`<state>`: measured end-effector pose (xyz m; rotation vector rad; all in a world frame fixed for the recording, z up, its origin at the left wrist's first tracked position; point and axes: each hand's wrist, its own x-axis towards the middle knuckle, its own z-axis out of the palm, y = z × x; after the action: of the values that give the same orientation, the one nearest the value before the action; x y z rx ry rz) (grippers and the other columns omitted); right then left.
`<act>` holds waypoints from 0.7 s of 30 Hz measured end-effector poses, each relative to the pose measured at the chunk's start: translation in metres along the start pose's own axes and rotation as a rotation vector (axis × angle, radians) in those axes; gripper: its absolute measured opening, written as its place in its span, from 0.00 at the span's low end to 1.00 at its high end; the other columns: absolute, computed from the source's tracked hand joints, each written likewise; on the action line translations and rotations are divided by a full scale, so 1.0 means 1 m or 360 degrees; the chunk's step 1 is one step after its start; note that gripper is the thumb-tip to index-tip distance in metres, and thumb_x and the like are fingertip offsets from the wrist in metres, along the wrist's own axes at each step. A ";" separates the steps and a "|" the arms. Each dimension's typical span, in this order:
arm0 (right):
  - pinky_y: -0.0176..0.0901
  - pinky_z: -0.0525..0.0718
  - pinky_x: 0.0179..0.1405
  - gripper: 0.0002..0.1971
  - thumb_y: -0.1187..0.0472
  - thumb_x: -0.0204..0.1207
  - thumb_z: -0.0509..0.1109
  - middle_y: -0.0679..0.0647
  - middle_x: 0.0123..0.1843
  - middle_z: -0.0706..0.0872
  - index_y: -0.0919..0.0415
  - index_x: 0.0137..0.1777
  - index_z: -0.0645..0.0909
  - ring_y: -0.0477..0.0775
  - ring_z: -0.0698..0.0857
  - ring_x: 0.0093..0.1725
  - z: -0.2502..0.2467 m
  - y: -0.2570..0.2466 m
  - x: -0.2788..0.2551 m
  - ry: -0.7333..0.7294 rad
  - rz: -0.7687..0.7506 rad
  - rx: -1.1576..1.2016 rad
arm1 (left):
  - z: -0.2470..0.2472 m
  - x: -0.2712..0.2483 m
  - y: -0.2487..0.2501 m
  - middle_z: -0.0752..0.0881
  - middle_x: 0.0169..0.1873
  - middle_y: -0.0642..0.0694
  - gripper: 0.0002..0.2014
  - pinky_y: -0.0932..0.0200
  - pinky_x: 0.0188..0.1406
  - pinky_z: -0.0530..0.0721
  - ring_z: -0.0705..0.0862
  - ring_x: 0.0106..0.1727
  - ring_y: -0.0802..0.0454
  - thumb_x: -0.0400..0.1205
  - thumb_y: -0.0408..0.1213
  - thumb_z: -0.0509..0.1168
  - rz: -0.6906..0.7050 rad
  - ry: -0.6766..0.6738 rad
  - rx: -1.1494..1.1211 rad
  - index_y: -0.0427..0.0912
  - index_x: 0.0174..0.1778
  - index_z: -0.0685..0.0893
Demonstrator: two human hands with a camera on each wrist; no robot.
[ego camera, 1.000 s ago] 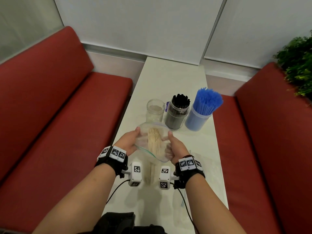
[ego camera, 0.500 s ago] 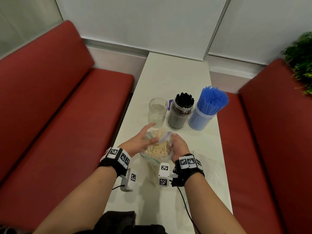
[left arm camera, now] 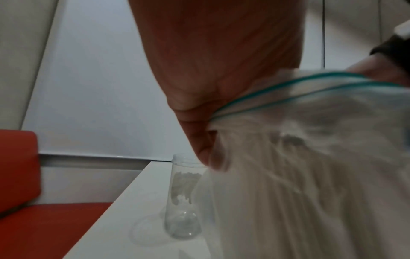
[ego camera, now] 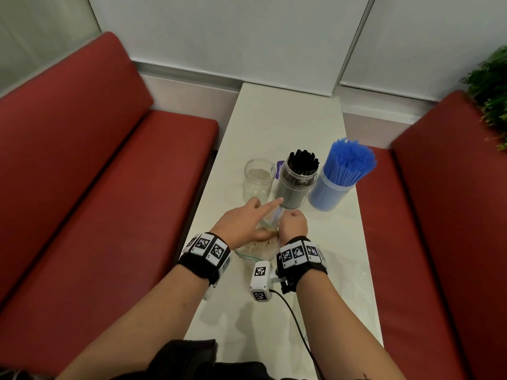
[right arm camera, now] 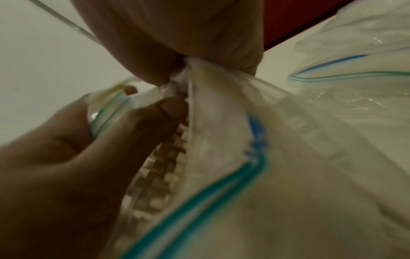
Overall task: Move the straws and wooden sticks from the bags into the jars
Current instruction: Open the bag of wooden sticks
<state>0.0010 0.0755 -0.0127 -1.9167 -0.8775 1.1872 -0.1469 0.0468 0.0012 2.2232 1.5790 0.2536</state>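
A clear zip bag (ego camera: 248, 253) of wooden sticks (ego camera: 262, 244) stands on the white table (ego camera: 288, 119), mouth up, between my hands. My right hand (ego camera: 293, 222) grips a bunched part of the bag's rim (right arm camera: 199, 84) in a fist. My left hand (ego camera: 263, 208) reaches over the mouth with its index finger straight. Its lower fingers (right arm camera: 164, 113) lie on the stick ends (right arm camera: 159, 175) inside the rim. Behind them stand an empty glass jar (ego camera: 259, 182), a jar of black straws (ego camera: 297, 182) and a jar of blue straws (ego camera: 340, 176).
An empty zip bag (right arm camera: 355, 70) lies flat on the table to the right of my right hand. Red sofa seats (ego camera: 96, 187) flank the narrow table on both sides. A green plant (ego camera: 493, 91) stands at the far right.
My left hand left the bag's side and swung over the mouth, its fingers now down on the sticks. My right hand closed into a fist on the rim.
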 end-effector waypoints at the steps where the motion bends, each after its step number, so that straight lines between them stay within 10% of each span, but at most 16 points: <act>1: 0.54 0.83 0.60 0.13 0.60 0.85 0.61 0.64 0.62 0.88 0.64 0.63 0.82 0.66 0.85 0.60 0.002 -0.002 -0.001 0.0018 -0.0022 0.0025 | -0.001 0.002 0.002 0.74 0.57 0.49 0.36 0.52 0.38 0.78 0.79 0.38 0.51 0.84 0.60 0.66 -0.0005 0.0021 -0.0012 0.64 0.87 0.60; 7: 0.56 0.83 0.63 0.23 0.50 0.83 0.69 0.59 0.64 0.81 0.58 0.73 0.70 0.60 0.83 0.58 -0.001 -0.006 -0.006 -0.0253 -0.0167 0.0029 | -0.011 0.004 -0.014 0.90 0.35 0.46 0.20 0.54 0.38 0.86 0.91 0.40 0.41 0.91 0.56 0.55 -0.0531 0.0283 -0.0869 0.50 0.50 0.88; 14: 0.52 0.74 0.66 0.23 0.52 0.86 0.59 0.67 0.71 0.81 0.69 0.71 0.77 0.67 0.79 0.69 -0.007 -0.004 -0.008 -0.0630 -0.0101 -0.0989 | -0.008 0.010 -0.026 0.89 0.54 0.30 0.28 0.42 0.65 0.84 0.87 0.58 0.34 0.91 0.56 0.56 -0.1112 0.0608 -0.1349 0.32 0.59 0.88; 18: 0.58 0.86 0.52 0.09 0.64 0.86 0.64 0.71 0.53 0.86 0.68 0.52 0.84 0.62 0.84 0.44 -0.016 -0.002 -0.004 -0.0540 0.0129 -0.0361 | 0.005 0.006 -0.033 0.90 0.34 0.37 0.28 0.53 0.44 0.84 0.88 0.41 0.41 0.91 0.55 0.56 -0.1190 0.0606 -0.1408 0.38 0.38 0.88; 21: 0.70 0.84 0.63 0.05 0.71 0.85 0.65 0.67 0.50 0.87 0.67 0.54 0.83 0.65 0.85 0.53 -0.021 0.006 -0.003 -0.0577 0.0418 0.0268 | 0.011 0.004 -0.040 0.89 0.32 0.38 0.25 0.57 0.39 0.84 0.85 0.31 0.46 0.89 0.52 0.60 -0.1319 0.0425 -0.1647 0.41 0.34 0.90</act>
<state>0.0203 0.0653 -0.0097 -1.7450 -0.6912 1.7476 -0.1760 0.0595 -0.0259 0.7167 1.7564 0.8765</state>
